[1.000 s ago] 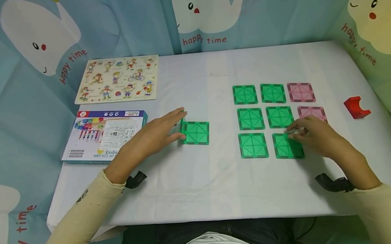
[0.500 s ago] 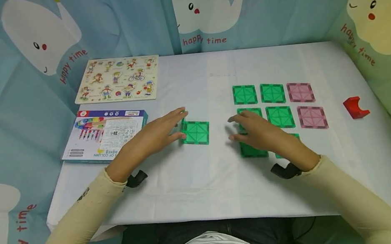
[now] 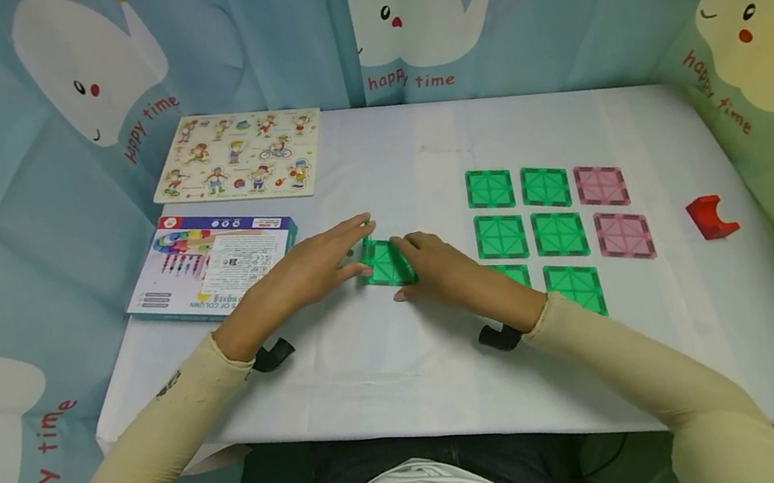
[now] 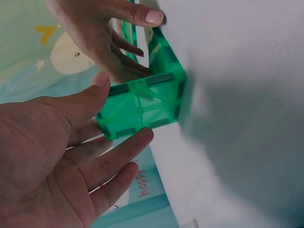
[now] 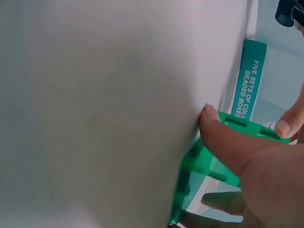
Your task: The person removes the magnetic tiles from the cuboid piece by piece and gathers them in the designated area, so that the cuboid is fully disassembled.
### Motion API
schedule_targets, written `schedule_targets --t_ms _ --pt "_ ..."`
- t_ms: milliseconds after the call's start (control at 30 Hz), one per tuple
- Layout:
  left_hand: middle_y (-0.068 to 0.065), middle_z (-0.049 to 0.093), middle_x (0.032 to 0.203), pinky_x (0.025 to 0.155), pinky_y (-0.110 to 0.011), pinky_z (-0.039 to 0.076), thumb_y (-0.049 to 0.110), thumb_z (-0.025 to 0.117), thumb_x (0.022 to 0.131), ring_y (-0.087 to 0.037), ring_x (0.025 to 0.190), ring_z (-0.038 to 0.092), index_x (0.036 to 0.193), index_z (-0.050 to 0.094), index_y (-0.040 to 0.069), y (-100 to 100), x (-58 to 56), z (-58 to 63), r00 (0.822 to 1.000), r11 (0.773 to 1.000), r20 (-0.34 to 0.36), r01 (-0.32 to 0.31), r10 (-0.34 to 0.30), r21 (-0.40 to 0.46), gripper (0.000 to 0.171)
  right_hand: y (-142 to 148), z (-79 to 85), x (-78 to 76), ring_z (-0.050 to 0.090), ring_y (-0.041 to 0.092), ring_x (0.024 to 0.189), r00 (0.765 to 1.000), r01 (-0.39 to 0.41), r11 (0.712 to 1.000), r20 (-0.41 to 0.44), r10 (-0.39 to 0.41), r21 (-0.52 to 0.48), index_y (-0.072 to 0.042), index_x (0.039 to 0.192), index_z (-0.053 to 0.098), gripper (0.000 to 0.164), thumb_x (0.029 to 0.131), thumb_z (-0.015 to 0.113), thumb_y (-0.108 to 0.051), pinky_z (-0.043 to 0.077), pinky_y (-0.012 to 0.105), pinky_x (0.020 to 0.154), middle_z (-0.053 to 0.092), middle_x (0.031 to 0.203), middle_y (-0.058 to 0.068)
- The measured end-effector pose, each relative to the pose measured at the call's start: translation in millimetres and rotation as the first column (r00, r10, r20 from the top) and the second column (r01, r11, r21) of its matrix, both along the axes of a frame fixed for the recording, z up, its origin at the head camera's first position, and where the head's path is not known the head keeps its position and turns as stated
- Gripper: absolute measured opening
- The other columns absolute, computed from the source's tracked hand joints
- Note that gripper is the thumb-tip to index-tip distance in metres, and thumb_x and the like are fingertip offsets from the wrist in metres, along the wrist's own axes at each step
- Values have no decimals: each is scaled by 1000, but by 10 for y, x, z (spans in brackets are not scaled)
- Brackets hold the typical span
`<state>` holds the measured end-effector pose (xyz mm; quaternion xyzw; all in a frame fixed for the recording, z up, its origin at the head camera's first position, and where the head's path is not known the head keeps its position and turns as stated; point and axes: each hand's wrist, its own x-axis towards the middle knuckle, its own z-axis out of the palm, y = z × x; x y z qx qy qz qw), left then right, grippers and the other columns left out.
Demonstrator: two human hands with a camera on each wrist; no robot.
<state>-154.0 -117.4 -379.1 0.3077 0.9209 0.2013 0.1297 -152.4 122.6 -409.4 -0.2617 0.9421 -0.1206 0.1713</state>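
A green magnetic tile (image 3: 381, 263) lies flat on the table in the head view. At its left side my left hand (image 3: 312, 268) pinches another green magnetic tile (image 4: 142, 107) between thumb and fingers. That one stands upright, nearly edge-on from above. My right hand (image 3: 440, 271) has come round the flat tile's right side, its thumb (image 5: 211, 116) at the near edge and fingers at the far edge. Its fingers partly cover the green tile, so the exact contact is hard to see.
Several green magnetic tiles (image 3: 500, 235) and two pink ones (image 3: 624, 235) lie in rows to the right. A red arch block (image 3: 711, 218) sits beyond them. At the left are a box (image 3: 209, 260) and a picture puzzle board (image 3: 240, 159). Curtains surround the table (image 3: 380, 393).
My right hand has moved left from the tile rows at the right to the flat green tile. My left hand has stayed in place with its upright tile.
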Motion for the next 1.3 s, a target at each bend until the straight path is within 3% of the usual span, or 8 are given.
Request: schedule_targets --t_ms 133,300,467,700,1000,1133,1300 --pt "-5 25 175 118 -49 45 36 68 104 -30 152 45 164 40 10 6 5 -3 1000 1000 -11 3 -3 1 71 -6 -4 2 48 42 142 1000 2 1000 -26 -3 -20 0 164 31 92 96 80 -37 44 52 118 48 154 25" --pt "-6 27 174 117 -49 46 35 68 105 -30 149 48 164 40 10 17 8 1 1000 1000 -21 10 -10 -5 70 -2 -8 -22 56 39 126 997 -20 1000 -68 19 -7 -1 164 31 91 96 80 -36 53 48 105 53 141 26" --pt "-8 28 174 116 -49 47 33 68 105 -31 148 49 164 39 9 31 12 18 1000 1000 -26 17 -17 -12 70 -2 15 -40 51 41 126 999 11 1000 -50 -11 4 -2 166 26 99 94 83 -37 50 51 106 49 142 28" --pt "-7 28 174 115 -49 47 32 69 104 -31 148 49 164 39 9 3 30 17 999 1000 -38 10 -10 -4 72 149 54 -55 37 41 134 996 83 991 45 -79 -103 -2 166 25 101 91 88 -27 45 52 109 38 147 25" --pt "-7 28 174 115 -48 48 34 70 103 -30 149 49 164 39 8 11 23 23 1000 1000 -30 4 -4 -6 73 794 231 6 36 41 135 985 133 963 137 -103 -234 -7 161 38 84 93 85 -18 50 59 103 32 153 23" --pt "-6 26 175 118 -48 44 33 71 103 -30 153 42 164 39 8 1 29 24 1000 1000 -11 -2 2 8 73 1195 363 123 36 43 136 984 154 953 127 -124 -262 -8 162 39 82 94 84 -19 50 63 101 29 156 25" --pt "-6 25 175 120 -49 42 34 69 104 -29 155 39 164 38 8 -10 28 10 1000 1000 -6 0 0 16 73 1712 532 328 38 47 134 977 207 954 97 -190 -219 -9 163 39 86 93 85 -25 53 67 94 30 154 29"
